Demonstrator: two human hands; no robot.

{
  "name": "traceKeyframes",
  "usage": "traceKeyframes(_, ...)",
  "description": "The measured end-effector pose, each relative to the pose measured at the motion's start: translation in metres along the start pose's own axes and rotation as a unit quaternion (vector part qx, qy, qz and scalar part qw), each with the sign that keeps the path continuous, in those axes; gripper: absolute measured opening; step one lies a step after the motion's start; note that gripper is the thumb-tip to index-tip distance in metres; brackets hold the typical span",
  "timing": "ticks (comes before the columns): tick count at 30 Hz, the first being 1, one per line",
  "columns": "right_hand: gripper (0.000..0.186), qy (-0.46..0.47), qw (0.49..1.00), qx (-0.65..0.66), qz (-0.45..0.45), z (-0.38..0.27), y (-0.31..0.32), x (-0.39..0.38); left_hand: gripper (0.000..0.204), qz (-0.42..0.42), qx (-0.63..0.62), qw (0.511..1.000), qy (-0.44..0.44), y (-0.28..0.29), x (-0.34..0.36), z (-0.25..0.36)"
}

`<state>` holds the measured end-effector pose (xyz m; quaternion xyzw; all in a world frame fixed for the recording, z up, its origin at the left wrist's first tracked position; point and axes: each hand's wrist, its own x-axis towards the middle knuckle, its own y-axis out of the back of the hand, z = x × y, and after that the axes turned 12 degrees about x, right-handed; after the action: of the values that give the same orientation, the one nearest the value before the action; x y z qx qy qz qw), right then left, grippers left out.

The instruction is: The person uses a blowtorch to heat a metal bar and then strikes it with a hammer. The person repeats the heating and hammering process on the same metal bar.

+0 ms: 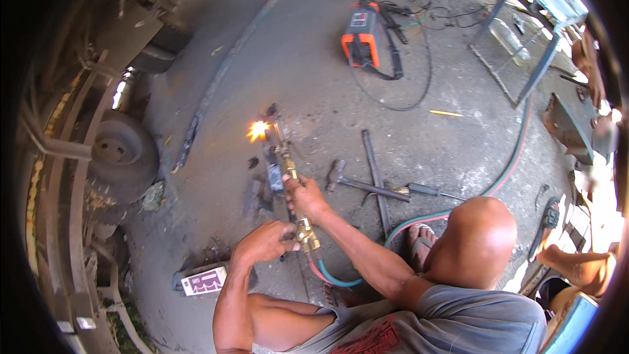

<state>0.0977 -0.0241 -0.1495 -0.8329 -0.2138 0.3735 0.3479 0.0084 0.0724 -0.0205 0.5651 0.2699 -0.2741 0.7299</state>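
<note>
A brass gas torch (290, 168) points away from me, with red and teal hoses (341, 282) at its near end. My right hand (306, 198) is wrapped round the middle of its body. Farther back, the bent fingers of my left hand (265, 241) close on the torch's valve end, beside the brass fittings (305, 231). A bright orange flame (258, 131) burns by the tip, over the far end of a dark metal bar (274, 176) on the ground. The exact contact between tip and bar is lost in the glare.
A hammer (367, 184) and a screwdriver (432, 191) lie by a flat steel bar (375, 174) to the right. An orange-and-grey welding machine (362, 36) stands farther off. A vehicle wheel (121, 151) is at left, a small box (205, 282) near left, a blue metal stand (545, 46) far right.
</note>
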Motion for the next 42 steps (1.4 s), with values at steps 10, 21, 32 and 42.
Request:
traceKeyframes(10, 0.033, 0.006, 0.998, 0.051, -0.035, -0.039, -0.001, -0.009, 0.03, 0.115, -0.051, 0.991, -0.036, 0.013, -0.015, 0.022)
traceKeyframes(21, 0.029, -0.026, 0.982, 0.172, -0.073, -0.053, 0.023, 0.006, 0.014, 0.315, 0.205, 0.922, -0.094, -0.005, -0.005, 0.049)
traceKeyframes(32, 0.022, 0.04, 0.986, 0.153, -0.047, -0.07, 0.037, 0.004, 0.016, 0.305, 0.084, 0.946, -0.068, 0.021, -0.005, 0.062)
traceKeyframes(42, 0.022, 0.182, 0.969, -0.142, -0.087, -0.101, -0.001, -0.036, 0.035, 0.566, -0.093, 0.818, 0.039, 0.085, 0.037, 0.065)
